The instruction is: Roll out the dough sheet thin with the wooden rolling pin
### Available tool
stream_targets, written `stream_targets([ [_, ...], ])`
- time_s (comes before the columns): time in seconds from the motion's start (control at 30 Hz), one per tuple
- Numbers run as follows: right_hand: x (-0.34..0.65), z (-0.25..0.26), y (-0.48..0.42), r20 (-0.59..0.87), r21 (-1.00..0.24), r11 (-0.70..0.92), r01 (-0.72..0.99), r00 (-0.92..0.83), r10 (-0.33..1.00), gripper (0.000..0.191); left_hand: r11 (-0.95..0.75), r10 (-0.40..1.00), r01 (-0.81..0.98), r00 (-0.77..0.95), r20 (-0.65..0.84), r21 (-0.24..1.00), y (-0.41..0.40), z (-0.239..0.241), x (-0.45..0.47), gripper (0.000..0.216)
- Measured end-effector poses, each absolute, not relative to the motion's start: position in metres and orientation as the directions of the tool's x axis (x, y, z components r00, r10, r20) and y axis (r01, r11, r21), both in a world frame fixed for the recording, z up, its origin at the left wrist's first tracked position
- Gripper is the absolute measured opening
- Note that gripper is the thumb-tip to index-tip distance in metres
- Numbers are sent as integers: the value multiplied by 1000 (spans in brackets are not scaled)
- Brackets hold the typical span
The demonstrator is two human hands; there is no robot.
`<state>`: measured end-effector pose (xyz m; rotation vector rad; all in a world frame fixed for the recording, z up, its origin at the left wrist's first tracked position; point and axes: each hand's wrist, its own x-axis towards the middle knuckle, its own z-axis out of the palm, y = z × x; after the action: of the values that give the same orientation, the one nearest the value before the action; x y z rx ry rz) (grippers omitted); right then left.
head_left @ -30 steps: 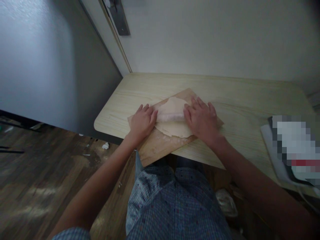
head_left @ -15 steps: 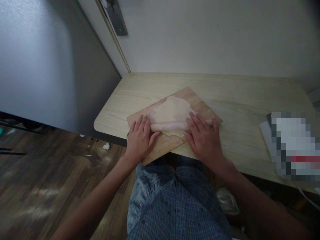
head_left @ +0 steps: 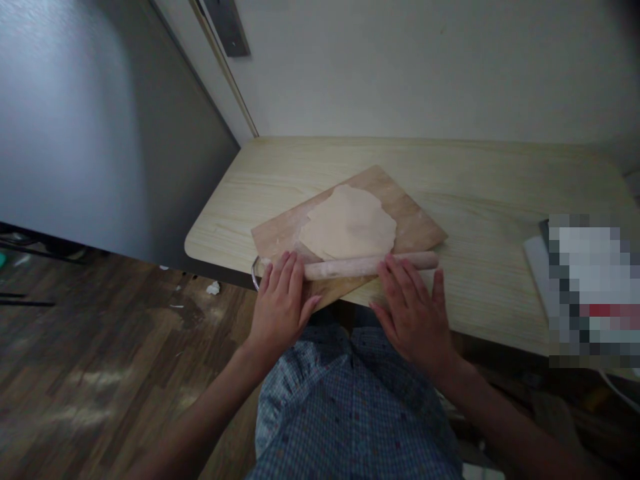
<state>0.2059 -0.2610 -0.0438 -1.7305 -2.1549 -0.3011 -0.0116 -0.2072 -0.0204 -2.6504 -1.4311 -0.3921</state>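
A pale sheet of dough (head_left: 350, 223), uneven at its edges, lies flat on a wooden cutting board (head_left: 410, 217) dusted with flour. Across the dough's near edge runs a light wooden rolling pin (head_left: 340, 268). My left hand (head_left: 280, 300) rests its outstretched fingers on the pin's left end, which they cover, with the thumb apart. Toward the other end, the fingers of my right hand (head_left: 413, 307) lie extended over the pin, thumb spread below. Neither hand is wrapped round it. The board sits at a slant, one corner past the table's front edge.
The board rests on a light wood-grain table (head_left: 490, 200) against a wall. A metal handle (head_left: 255, 273) shows beside my left hand. At the right lies a pixelated object (head_left: 595, 287). To the left are a grey panel (head_left: 75, 133) and a wood floor with scraps (head_left: 213, 288).
The rolling pin has rolled toward me, from across the dough to its near edge, and both hands have come back with it. More of the dough shows.
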Motion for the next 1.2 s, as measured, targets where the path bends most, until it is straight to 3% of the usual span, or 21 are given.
stream_targets([
  [0.17,206,-50,-278,386,-56,239,969,-199,901,66,-554,808,832,534,249,14,-223,-19,-8,63],
  [0.33,216,-32,-265,403,-68,284,956,-234,885,47,-529,824,848,505,257,30,-223,-22,-4,66],
  [0.53,231,1,-205,411,-249,296,922,-176,894,38,-487,868,865,465,173,120,-192,-17,1,57],
  [0.77,236,1,-155,366,-120,157,980,-103,925,38,-432,897,901,423,129,49,-138,8,21,54],
  [0.9,237,3,-149,390,-112,96,989,-45,920,37,-422,906,904,422,9,63,-110,14,30,58],
  [1.07,239,5,-145,379,-123,118,985,-64,923,36,-349,917,933,360,-171,91,-83,14,33,59],
  [1.2,241,4,-141,331,-156,150,976,-91,939,38,-316,918,946,323,-231,69,-79,14,35,63],
])
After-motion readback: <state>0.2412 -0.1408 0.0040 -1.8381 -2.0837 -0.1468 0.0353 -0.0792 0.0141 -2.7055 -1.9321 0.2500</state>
